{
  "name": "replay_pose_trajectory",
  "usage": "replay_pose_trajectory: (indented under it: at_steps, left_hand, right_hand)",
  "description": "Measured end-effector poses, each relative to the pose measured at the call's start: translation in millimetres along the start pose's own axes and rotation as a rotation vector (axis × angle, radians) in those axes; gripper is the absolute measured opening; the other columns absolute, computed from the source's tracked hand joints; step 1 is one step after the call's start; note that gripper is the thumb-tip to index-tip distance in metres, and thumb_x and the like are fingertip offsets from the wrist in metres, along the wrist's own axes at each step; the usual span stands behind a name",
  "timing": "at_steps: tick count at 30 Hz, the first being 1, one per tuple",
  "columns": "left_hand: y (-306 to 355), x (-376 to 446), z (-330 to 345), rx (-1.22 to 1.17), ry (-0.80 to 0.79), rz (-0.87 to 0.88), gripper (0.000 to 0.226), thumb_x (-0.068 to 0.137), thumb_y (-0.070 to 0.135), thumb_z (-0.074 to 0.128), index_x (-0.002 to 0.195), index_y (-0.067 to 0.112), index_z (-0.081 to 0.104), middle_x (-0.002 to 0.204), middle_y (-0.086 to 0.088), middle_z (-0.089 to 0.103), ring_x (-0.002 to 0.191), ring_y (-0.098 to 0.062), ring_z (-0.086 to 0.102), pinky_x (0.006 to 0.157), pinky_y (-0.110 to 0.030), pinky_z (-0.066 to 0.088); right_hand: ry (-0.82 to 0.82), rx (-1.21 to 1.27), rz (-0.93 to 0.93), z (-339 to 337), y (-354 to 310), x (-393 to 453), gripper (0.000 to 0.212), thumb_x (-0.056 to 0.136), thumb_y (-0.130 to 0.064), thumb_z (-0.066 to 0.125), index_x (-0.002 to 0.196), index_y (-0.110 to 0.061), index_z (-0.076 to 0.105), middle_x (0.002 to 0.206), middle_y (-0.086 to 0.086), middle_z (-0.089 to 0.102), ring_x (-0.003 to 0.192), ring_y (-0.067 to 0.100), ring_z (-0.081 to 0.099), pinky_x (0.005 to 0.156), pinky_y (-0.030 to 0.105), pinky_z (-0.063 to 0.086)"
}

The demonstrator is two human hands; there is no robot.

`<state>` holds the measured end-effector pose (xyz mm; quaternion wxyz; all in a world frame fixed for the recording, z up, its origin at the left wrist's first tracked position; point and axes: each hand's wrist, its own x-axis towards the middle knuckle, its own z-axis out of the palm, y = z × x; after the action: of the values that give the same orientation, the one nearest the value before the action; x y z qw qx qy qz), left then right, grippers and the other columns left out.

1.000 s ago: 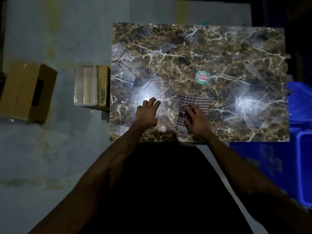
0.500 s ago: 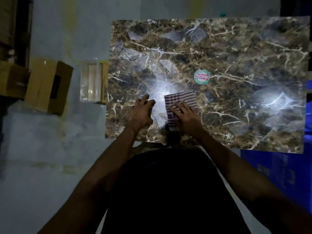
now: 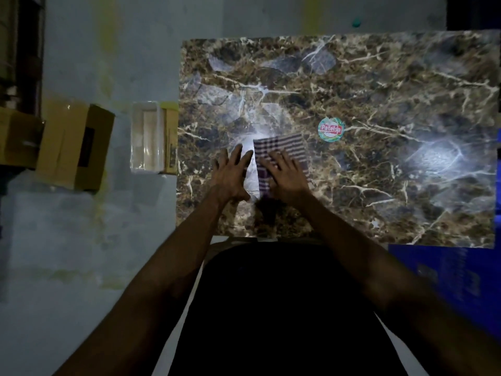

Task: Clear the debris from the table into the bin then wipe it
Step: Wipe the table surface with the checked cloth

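pressing checked cloth (image 3: pixel 279 147) flat, right hand (image 3: pixel 284 176) grip apart, left hand (image 3: pixel 230 175) splayed on table (image 3: pixel 379 185), blue bin (image 3: pixel 461 280) contents hidden

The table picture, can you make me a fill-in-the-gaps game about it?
1. The right hand presses flat on a checked ____.
2. The round sticker on the marble table reads ____.
3. The left hand rests on the table with its fingers ____.
4. The cardboard box sits on the ____.

Missing words: cloth; Patelsa; spread; floor
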<state>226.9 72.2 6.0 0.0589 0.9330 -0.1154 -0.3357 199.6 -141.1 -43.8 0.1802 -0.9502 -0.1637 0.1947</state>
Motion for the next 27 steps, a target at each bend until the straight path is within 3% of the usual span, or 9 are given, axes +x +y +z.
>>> replay_pose_trajectory:
  at_steps: [3, 7, 10, 14, 18, 22, 25, 27]
  left_hand:
    - [-11, 20, -11, -0.016, -0.007, 0.042, 0.141, 0.058, 0.057, 0.095, 0.163, 0.037, 0.003, 0.172, -0.003, -0.008, 0.152, -0.054, -0.004, 0.11, -0.079, 0.017]
    - [-15, 49, -26, -0.061, -0.016, 0.07, 0.142, 0.06, 0.052, 0.095, 0.164, 0.033, -0.001, 0.172, -0.003, -0.013, 0.153, -0.05, -0.012, 0.113, -0.08, 0.009]
    - [-14, 60, -32, -0.065, -0.015, 0.08, 0.139, 0.064, 0.047, 0.094, 0.164, 0.029, -0.001, 0.172, -0.003, -0.014, 0.155, -0.041, -0.015, 0.116, -0.077, 0.007]
    - [-21, 67, -27, -0.098, 0.018, 0.091, 0.135, 0.064, 0.048, 0.093, 0.164, 0.031, 0.005, 0.172, 0.0, -0.008, 0.157, -0.038, -0.013, 0.116, -0.077, 0.008]
    - [-32, 71, -29, -0.101, 0.043, 0.11, 0.137, 0.061, 0.061, 0.091, 0.164, 0.029, 0.006, 0.172, 0.003, -0.003, 0.157, -0.038, -0.01, 0.113, -0.078, 0.009]
    - [-36, 85, -36, -0.081, 0.057, 0.059, 0.13, 0.067, 0.055, 0.089, 0.163, 0.023, 0.007, 0.172, 0.0, -0.002, 0.157, -0.039, -0.007, 0.113, -0.079, 0.018]
    - [-35, 93, -47, -0.079, 0.035, 0.039, 0.135, 0.064, 0.056, 0.091, 0.163, 0.022, 0.007, 0.172, -0.001, -0.002, 0.157, -0.04, -0.006, 0.112, -0.079, 0.018]
    - [-33, 94, -51, -0.066, 0.023, 0.035, 0.138, 0.062, 0.058, 0.092, 0.164, 0.023, 0.005, 0.172, -0.002, -0.003, 0.157, -0.041, -0.006, 0.111, -0.081, 0.018]
  right_hand:
    - [-0.027, -0.053, -0.034, 7, 16, -43, 0.06, 0.101, -0.037, 0.051, 0.158, -0.039, 0.034, 0.166, 0.004, 0.034, 0.154, 0.035, 0.026, 0.118, 0.049, 0.029]
    - [-0.018, -0.045, 0.091, -14, 48, -59, 0.061, 0.099, -0.041, 0.045, 0.159, -0.037, 0.032, 0.165, 0.007, 0.034, 0.152, 0.037, 0.029, 0.113, 0.056, 0.037]
    - [0.06, 0.0, 0.279, -29, 64, -27, 0.061, 0.1, -0.046, 0.043, 0.159, -0.034, 0.031, 0.163, 0.012, 0.033, 0.149, 0.042, 0.032, 0.109, 0.062, 0.041]
    - [0.149, 0.013, 0.393, -47, 50, 44, 0.063, 0.1, -0.044, 0.043, 0.159, -0.027, 0.035, 0.162, 0.019, 0.034, 0.148, 0.049, 0.029, 0.115, 0.061, 0.032]
    - [0.107, 0.016, 0.244, -41, 17, 81, 0.065, 0.098, -0.042, 0.042, 0.16, -0.023, 0.036, 0.164, 0.019, 0.033, 0.15, 0.049, 0.027, 0.117, 0.062, 0.03]
    - [0.018, -0.028, 0.082, -14, -6, 39, 0.059, 0.105, -0.041, 0.04, 0.161, -0.029, 0.03, 0.168, 0.011, 0.027, 0.155, 0.04, 0.021, 0.118, 0.059, 0.028]
    - [-0.038, -0.067, 0.009, -13, 9, -3, 0.056, 0.108, -0.042, 0.037, 0.162, -0.036, 0.025, 0.17, 0.005, 0.024, 0.157, 0.034, 0.018, 0.119, 0.055, 0.028]
    - [-0.033, -0.062, 0.066, -23, 31, -11, 0.059, 0.105, -0.044, 0.038, 0.162, -0.038, 0.023, 0.169, 0.005, 0.024, 0.157, 0.034, 0.019, 0.118, 0.058, 0.031]
